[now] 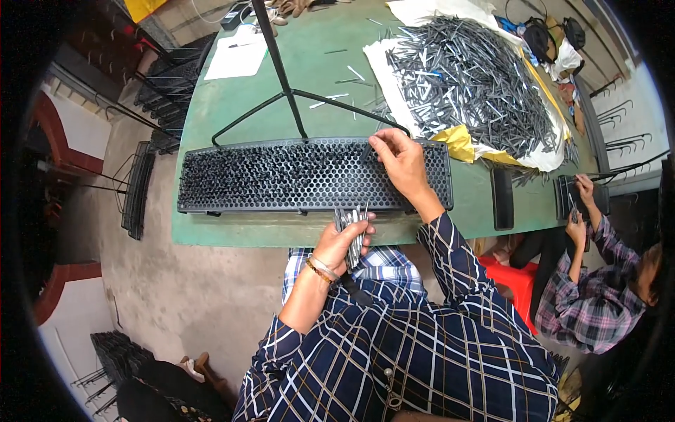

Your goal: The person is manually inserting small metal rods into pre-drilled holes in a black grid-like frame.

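A long dark rack with rows of small round holes lies across the green table in front of me. Many holes on its left and middle hold upright thin dark pieces; the right part shows bare holes. My left hand is closed round a bundle of slim grey strips, just below the rack's near edge. Over the right part of the rack, my right hand pinches a thin dark strip, its tip close to the holes. A black rod frame rises from the rack's far side.
A large heap of strips lies on white and yellow sheeting at the far right. Loose strips and white paper rest on the green table. At right a co-worker handles strips beside a red stool.
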Available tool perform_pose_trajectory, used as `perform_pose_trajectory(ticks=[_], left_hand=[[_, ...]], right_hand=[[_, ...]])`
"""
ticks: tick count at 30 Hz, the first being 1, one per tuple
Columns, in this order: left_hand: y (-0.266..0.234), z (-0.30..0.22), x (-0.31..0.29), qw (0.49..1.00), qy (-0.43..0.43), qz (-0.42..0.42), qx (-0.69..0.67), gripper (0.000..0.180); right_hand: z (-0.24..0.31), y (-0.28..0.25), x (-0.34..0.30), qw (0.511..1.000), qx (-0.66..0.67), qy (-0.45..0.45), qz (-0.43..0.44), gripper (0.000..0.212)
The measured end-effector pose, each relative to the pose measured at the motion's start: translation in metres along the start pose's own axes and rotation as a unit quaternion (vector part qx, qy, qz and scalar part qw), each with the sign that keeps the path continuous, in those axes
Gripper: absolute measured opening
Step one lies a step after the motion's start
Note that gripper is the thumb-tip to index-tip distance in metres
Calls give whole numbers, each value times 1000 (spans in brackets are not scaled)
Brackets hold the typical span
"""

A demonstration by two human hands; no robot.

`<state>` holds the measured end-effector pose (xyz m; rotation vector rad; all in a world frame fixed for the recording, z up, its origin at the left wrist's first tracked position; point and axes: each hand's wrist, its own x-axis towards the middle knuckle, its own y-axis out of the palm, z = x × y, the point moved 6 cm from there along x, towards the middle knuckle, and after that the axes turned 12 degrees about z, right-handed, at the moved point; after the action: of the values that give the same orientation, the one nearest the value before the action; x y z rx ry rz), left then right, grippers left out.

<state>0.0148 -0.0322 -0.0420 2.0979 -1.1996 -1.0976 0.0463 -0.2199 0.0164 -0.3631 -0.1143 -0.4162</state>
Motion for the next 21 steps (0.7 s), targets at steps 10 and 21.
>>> perform_pose_trajectory(ticks=[10,21], left_hand=[[-3,4,1,1000,8,18,-19,25],[-10,-15,-3,994,89,-57,-38,18]], right_hand=[[2,-4,2,998,-45,-37,8,15],[17,28,-40,945,209,172,182,19]])
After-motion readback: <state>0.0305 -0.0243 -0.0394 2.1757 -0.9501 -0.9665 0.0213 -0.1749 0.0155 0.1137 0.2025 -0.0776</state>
